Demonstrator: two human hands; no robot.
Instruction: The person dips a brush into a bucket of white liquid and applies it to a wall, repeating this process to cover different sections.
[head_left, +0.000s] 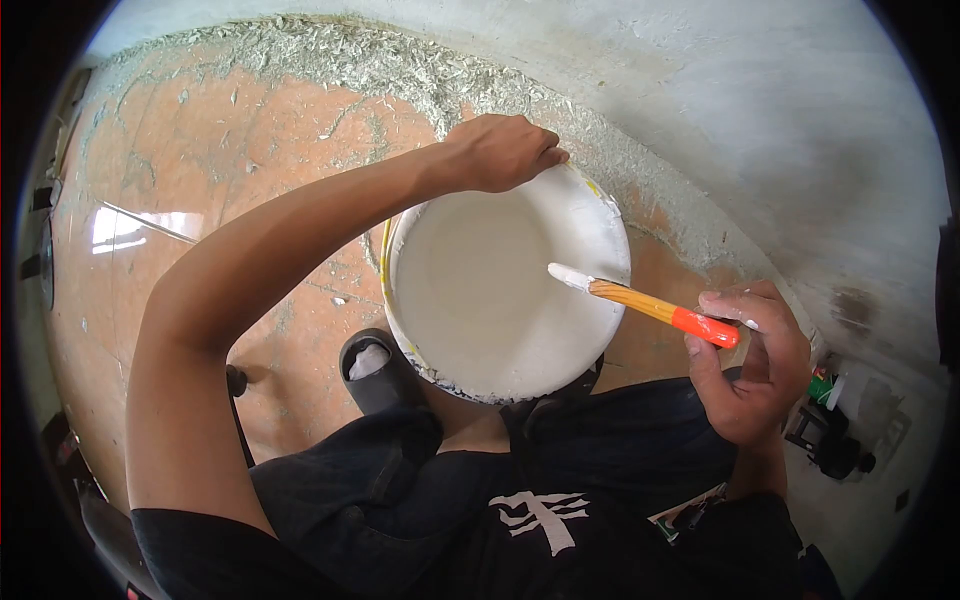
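A large round bucket stands between my legs with smooth off-white liquid inside; its pale rim shows yellow and dark patches. On the far edge, my left hand is closed round the rim, knuckles up. My right hand, to the right of the bucket, pinches the red-orange end of a paintbrush between thumb and fingers. The brush has a wooden handle and a white-coated tip, which points left over the bucket's opening. White smears mark the handle end and the fingers.
Pale flakes and scrapings lie heaped along the wall and scattered over the orange tiled floor. A dark clog is on my foot beside the bucket. At the lower right are a green item and a black object.
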